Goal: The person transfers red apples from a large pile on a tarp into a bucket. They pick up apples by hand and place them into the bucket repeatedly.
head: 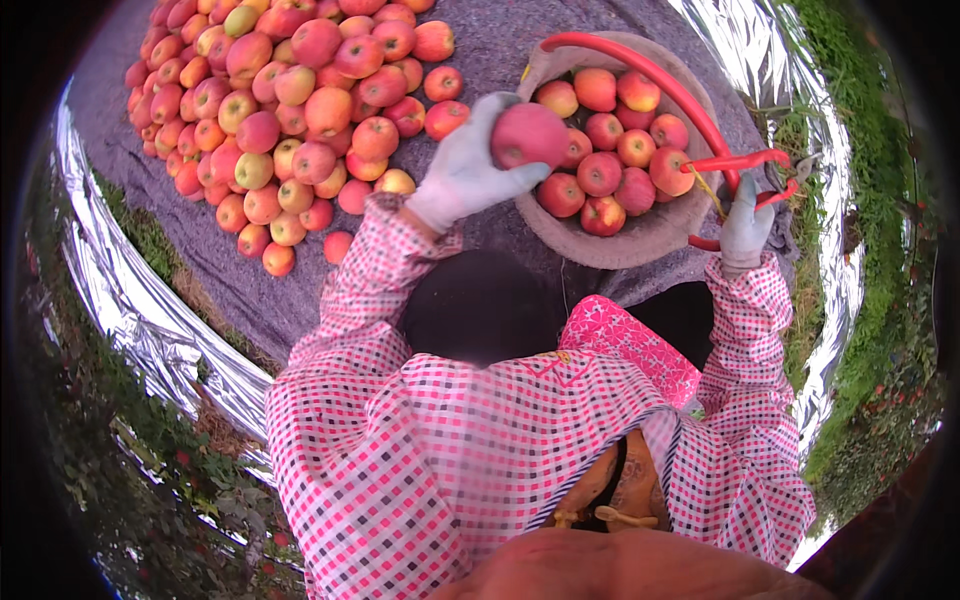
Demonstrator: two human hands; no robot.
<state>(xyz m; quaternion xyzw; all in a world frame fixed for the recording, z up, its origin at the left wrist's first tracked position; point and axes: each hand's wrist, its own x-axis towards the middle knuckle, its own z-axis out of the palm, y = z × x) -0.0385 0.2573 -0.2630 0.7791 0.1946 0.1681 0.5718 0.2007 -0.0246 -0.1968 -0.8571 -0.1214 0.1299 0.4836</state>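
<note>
My left hand (461,169), in a pale work glove, grips a large red apple (529,136) between thumb and fingers. It holds the apple over the left rim of a round, cloth-lined basket (600,251). Several red and yellow-red apples (600,174) lie inside that basket, under its arched red handle (649,67). At the basket's right side my gloved right hand (745,229) holds red-handled pruning snips (739,161), their handles spread and metal blades pointing right. A yellow strap (706,193) hangs at the snips' handles. My right fingers are partly hidden.
A big heap of apples (285,112) covers the grey-purple blanket (240,307) on the left, with a loose apple (338,247) at its near edge. Silver reflective sheeting (150,322) runs along both sides, with grass (870,262) on the right. My knee (480,307) is close below the basket.
</note>
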